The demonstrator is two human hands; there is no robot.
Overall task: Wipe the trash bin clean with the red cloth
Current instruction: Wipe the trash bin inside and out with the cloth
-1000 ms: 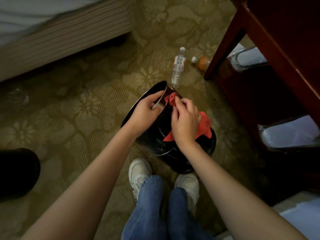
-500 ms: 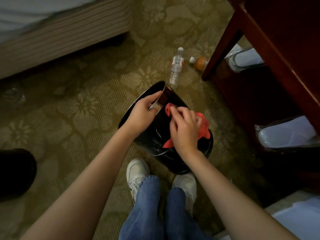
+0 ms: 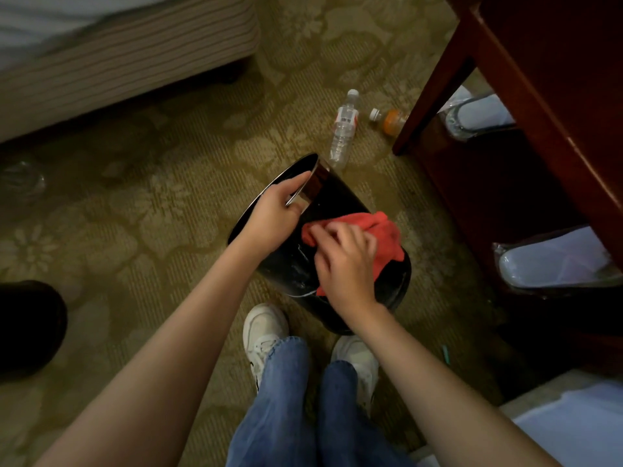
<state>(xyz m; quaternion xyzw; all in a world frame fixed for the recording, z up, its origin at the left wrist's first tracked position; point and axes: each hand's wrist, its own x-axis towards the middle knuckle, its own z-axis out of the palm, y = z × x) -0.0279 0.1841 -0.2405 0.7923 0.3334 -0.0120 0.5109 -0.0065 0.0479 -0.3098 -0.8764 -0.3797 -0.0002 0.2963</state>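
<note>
The trash bin (image 3: 340, 197) lies tilted on the carpet (image 3: 151, 214), its mouth facing left toward open floor that runs up to the bed (image 3: 118, 62). A water bottle (image 3: 344, 129) lies just beyond its rim, and a wooden leg (image 3: 435, 82) stands near on the right. The left grip (image 3: 273, 217) curls round the shiny rim. The right grip (image 3: 344, 261), fingers bent, presses the red cloth (image 3: 381, 227) against the bin's upper side, just above the shoes (image 3: 263, 328).

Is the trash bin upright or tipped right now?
Tipped. The bin leans with its mouth turned left, the left hand gripping its rim, the right hand holding the cloth against its side.
</note>
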